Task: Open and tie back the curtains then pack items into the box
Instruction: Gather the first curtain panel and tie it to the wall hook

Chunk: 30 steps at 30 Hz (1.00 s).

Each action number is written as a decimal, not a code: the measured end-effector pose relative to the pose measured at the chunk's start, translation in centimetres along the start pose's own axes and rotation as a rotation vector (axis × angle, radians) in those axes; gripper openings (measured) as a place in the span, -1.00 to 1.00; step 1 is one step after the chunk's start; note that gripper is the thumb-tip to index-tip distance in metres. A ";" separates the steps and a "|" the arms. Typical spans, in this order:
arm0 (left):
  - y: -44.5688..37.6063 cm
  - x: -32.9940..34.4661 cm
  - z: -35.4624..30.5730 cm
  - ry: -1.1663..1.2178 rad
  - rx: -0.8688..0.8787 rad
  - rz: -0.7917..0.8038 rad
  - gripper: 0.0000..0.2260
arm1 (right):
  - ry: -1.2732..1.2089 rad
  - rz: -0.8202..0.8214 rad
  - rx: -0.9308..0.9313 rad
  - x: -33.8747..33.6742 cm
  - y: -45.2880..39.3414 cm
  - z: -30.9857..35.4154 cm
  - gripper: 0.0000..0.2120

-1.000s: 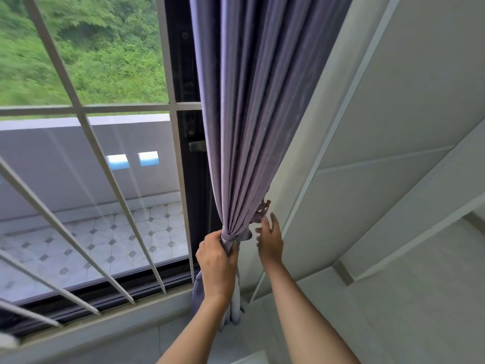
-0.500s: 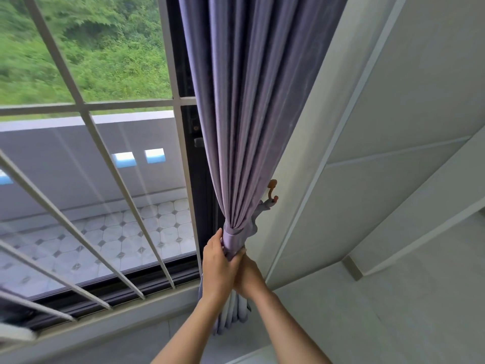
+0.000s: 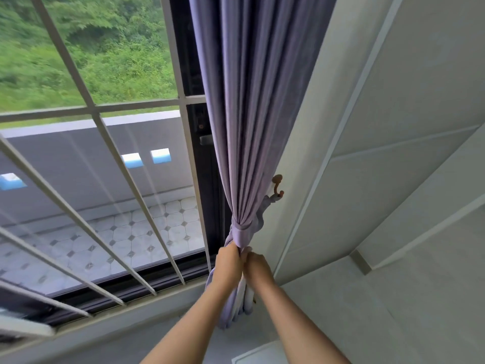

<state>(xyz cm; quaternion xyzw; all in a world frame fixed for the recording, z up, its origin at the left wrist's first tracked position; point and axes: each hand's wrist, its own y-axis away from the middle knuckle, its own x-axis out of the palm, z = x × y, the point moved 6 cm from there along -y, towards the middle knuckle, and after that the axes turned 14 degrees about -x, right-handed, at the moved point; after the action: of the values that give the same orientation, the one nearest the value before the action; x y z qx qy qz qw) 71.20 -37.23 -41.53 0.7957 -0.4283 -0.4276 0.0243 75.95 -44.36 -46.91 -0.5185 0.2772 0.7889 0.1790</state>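
- Head view: left hand (image 3: pixel 228 264) and right hand (image 3: pixel 258 266) both clamped on purple curtain (image 3: pixel 252 114)
- tieback band (image 3: pixel 245 231) just above fingers, looped to hook (image 3: pixel 277 185)

Just one head-worn wide-angle cam here, tilted forward and down along both forearms, sitting close to the curtain (image 3: pixel 252 114) with the window bars (image 3: pixel 110 164) off to the left.

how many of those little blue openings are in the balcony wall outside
3. Two sit side by side near the window's middle, and one is at the far left edge. The window bars or the curtain may hide more.
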 end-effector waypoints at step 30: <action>5.8 -9.3 -6.6 0.184 0.662 -0.394 -0.88 | -0.450 -1.030 -0.163 -16.8 9.6 3.1 -0.83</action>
<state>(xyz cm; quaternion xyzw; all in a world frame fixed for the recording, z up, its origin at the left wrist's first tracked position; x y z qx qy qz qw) 69.51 -36.53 -28.93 0.8623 -0.3782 -0.1898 -0.2780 74.96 -49.90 -28.13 -0.4179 -0.1182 0.7098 0.5546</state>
